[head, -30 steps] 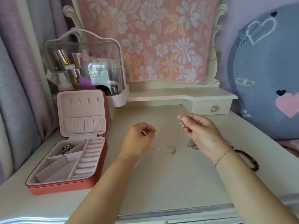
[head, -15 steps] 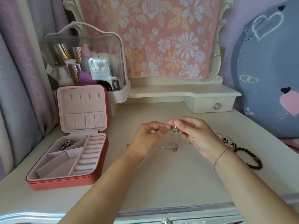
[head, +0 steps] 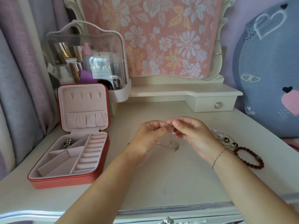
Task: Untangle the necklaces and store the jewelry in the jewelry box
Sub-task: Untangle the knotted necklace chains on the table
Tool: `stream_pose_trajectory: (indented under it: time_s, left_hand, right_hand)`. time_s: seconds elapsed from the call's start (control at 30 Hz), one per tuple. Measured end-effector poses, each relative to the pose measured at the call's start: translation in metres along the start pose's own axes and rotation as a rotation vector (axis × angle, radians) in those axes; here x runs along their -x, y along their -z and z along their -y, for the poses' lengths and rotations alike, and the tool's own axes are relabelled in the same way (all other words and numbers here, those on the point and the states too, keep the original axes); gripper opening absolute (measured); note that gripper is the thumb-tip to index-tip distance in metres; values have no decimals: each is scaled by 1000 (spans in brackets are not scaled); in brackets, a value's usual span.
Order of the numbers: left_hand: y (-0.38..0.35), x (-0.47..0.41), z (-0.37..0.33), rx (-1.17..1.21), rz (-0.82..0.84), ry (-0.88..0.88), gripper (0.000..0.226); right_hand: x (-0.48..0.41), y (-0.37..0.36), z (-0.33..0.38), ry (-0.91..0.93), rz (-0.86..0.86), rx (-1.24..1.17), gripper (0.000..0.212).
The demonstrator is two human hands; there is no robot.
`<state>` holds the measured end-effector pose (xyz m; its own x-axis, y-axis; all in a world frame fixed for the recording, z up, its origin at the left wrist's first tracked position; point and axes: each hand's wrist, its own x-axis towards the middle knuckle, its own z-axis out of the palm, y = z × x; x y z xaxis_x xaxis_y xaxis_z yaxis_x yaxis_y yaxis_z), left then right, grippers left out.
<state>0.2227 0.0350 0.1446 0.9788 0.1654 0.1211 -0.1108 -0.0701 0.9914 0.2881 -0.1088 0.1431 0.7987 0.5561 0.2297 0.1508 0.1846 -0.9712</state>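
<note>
The white dressing table (head: 178, 183) carries the red jewelry box (head: 68, 180) at its left, open, lid upright at the far edge, with a silver piece (head: 67, 143) in the back-left compartment. Above the table's middle, the left hand (head: 148, 136) and right hand (head: 194, 136) meet, both pinching the tangled necklaces (head: 171, 143) at a small silver charm (head: 172, 130). The thin chains hang roughly straight down and loop on the tabletop beneath.

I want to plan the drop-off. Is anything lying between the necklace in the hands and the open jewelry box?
Nothing visible. Only bare table lies between the necklace, pinched by the left hand and right hand, and the jewelry box, lid open.
</note>
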Motion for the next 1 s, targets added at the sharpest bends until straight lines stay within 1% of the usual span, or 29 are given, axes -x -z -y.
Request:
stream_pose_trajectory:
  time_s: [0.1,0.3,0.4,0.57,0.67,0.77,0.9,1.0]
  left_hand:
    - [1,-1,0,-7,-15,-2,11]
    - [1,-2,4,-37,-50,-65,10]
    - [1,-4,6,-46,-62,-74,9]
    - [0,-4,6,-42,-31,-85,7]
    - [-1,-4,6,-57,-22,-73,8]
    - [0,-4,6,-65,-24,-56,9]
    - [1,-4,4,-93,-12,-25,13]
    - [0,-4,4,-109,-11,-6,15]
  right_hand:
    - [0,1,-1,-23,-3,-25,22]
    - [-1,3,-3,-78,-25,-9,26]
    - [-2,3,-3,-117,-9,-68,26]
    - [-2,4,-3,-182,20,-200,21]
    - [-2,4,-2,-198,17,-224,20]
    - [-2,6,-3,-172,-2,-167,14]
    - [-1,4,-5,-17,-84,73,17]
    - [-1,3,-3,66,-144,148,16]
